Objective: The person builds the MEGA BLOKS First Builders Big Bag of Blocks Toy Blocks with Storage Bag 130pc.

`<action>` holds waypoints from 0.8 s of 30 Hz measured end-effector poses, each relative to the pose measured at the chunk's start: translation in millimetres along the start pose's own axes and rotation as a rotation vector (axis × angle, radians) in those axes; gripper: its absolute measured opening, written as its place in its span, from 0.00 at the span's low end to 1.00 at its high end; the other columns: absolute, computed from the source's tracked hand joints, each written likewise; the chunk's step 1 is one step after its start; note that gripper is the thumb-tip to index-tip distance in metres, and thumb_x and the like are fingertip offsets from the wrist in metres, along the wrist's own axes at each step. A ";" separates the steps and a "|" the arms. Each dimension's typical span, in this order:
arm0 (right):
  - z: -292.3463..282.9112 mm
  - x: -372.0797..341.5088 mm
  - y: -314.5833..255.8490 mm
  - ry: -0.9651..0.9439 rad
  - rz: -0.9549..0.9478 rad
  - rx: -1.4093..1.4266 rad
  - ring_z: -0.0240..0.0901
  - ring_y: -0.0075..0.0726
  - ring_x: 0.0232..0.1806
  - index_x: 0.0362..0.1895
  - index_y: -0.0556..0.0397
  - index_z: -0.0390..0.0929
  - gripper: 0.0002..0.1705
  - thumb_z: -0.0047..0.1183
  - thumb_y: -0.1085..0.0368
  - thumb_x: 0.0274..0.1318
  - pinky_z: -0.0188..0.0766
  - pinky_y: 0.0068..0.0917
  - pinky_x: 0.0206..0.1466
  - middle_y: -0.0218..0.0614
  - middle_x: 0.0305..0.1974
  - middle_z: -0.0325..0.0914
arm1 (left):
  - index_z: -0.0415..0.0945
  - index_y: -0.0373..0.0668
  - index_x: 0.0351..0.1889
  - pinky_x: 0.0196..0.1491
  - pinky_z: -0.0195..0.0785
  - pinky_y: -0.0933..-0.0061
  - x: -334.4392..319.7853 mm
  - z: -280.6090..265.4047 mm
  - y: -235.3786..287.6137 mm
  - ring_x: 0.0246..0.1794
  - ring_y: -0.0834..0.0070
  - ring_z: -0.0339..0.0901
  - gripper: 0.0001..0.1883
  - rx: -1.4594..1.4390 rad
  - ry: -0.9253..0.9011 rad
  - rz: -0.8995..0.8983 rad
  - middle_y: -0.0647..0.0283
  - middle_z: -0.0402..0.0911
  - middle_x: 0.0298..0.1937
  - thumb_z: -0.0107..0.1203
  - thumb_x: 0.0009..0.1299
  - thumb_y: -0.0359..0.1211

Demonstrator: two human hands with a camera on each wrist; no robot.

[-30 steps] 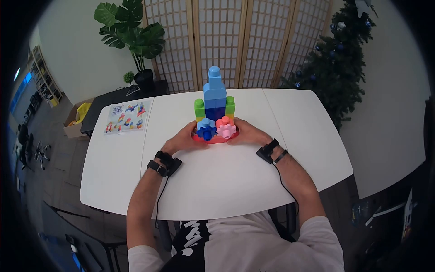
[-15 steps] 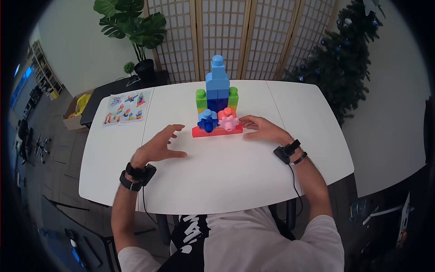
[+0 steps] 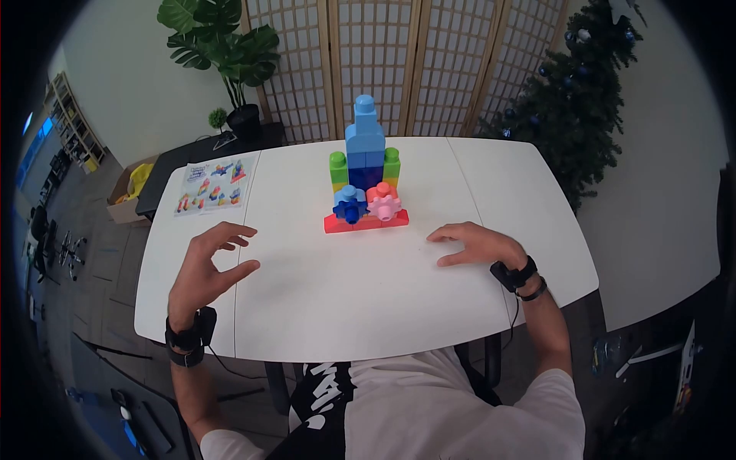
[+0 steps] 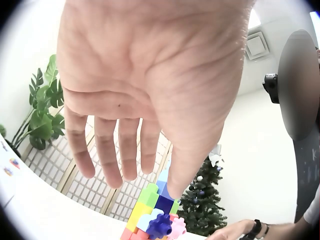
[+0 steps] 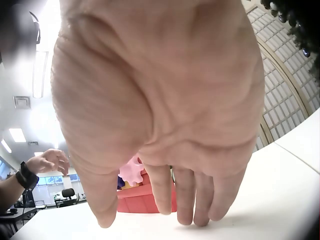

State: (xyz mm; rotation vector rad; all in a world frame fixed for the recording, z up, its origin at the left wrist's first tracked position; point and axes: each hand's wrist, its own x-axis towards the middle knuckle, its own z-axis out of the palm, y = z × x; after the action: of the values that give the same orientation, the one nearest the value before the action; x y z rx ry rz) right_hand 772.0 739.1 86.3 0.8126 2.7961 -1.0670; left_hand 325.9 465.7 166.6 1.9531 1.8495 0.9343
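Note:
A tower of toy building blocks (image 3: 366, 159) stands upright at the middle of the table. Its base is red, with green and yellow columns at the sides and light and dark blue blocks rising between them. A dark blue gear (image 3: 350, 211) and a pink gear (image 3: 385, 207) face the person at the front. My left hand (image 3: 208, 264), fingers loosely bent and holding nothing, is well to the left of the tower. To the tower's right, low over the table, my right hand (image 3: 483, 245) is apart from the blocks with relaxed fingers, also holding nothing.
The white table (image 3: 368, 299) has a printed sheet (image 3: 215, 186) of block models at its far left. Behind it are a folding screen (image 3: 445, 69), a potted plant (image 3: 244, 119) and a decorated Christmas tree (image 3: 567, 115). A cardboard box (image 3: 126, 208) sits on the floor at left.
Both hands have let go of the block tower's base and drawn apart, the left one far to the left, the right one to the right and nearer the person. The tower stays standing.

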 end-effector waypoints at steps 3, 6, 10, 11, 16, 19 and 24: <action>4.1 -11.0 0.9 -0.037 -0.034 -0.042 0.80 0.54 0.68 0.67 0.58 0.82 0.34 0.72 0.49 0.66 0.74 0.42 0.74 0.49 0.63 0.86 | 0.87 0.41 0.57 0.54 0.80 0.61 -13.3 -17.5 12.1 0.51 0.63 0.89 0.24 0.109 0.154 0.047 0.59 0.91 0.54 0.80 0.63 0.30; 9.0 -25.5 2.9 -0.046 -0.029 -0.072 0.79 0.56 0.71 0.65 0.57 0.84 0.32 0.71 0.48 0.67 0.72 0.42 0.77 0.49 0.67 0.84 | 0.85 0.41 0.59 0.52 0.78 0.60 -35.4 -49.6 8.9 0.50 0.62 0.88 0.24 0.312 0.296 0.021 0.59 0.91 0.53 0.79 0.64 0.30; 16.7 -40.3 11.8 -0.032 -0.043 -0.091 0.74 0.58 0.78 0.64 0.54 0.86 0.30 0.71 0.48 0.68 0.68 0.43 0.81 0.50 0.75 0.79 | 0.83 0.42 0.63 0.56 0.76 0.57 -97.3 -121.1 -57.1 0.59 0.60 0.84 0.25 0.637 0.573 -0.229 0.56 0.86 0.61 0.75 0.68 0.30; 17.0 -41.6 14.4 -0.030 -0.048 -0.089 0.74 0.58 0.78 0.64 0.54 0.86 0.30 0.71 0.48 0.68 0.68 0.43 0.81 0.50 0.75 0.79 | 0.82 0.42 0.65 0.60 0.76 0.55 -118.3 -147.1 -83.0 0.62 0.57 0.83 0.26 0.636 0.610 -0.282 0.55 0.85 0.63 0.75 0.69 0.30; 21.7 -44.6 16.3 -0.026 -0.079 -0.056 0.70 0.57 0.81 0.64 0.54 0.86 0.29 0.71 0.49 0.68 0.66 0.42 0.83 0.51 0.77 0.76 | 0.74 0.33 0.73 0.73 0.69 0.48 -318.9 -282.0 -301.3 0.72 0.40 0.75 0.34 1.094 0.744 -0.532 0.44 0.79 0.70 0.74 0.69 0.30; 23.3 -45.7 16.7 -0.015 -0.093 -0.052 0.70 0.60 0.80 0.63 0.56 0.86 0.31 0.71 0.47 0.67 0.66 0.43 0.83 0.54 0.77 0.75 | 0.67 0.36 0.80 0.75 0.69 0.44 -389.7 -263.9 -288.1 0.76 0.38 0.72 0.48 0.982 0.640 -1.098 0.39 0.74 0.76 0.79 0.64 0.43; 24.8 -46.3 17.0 -0.006 -0.090 -0.039 0.69 0.59 0.81 0.63 0.57 0.86 0.31 0.71 0.47 0.67 0.65 0.42 0.83 0.57 0.77 0.75 | 0.65 0.38 0.83 0.79 0.67 0.43 -483.0 -227.9 -322.1 0.80 0.37 0.68 0.60 0.998 0.525 -1.574 0.37 0.71 0.80 0.74 0.62 0.66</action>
State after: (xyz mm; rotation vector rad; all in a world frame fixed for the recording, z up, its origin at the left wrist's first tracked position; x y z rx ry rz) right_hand 816.6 712.9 67.1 0.6849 2.8633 -1.0211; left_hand -50.1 -8.9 16.4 -0.1917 3.3971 -0.1224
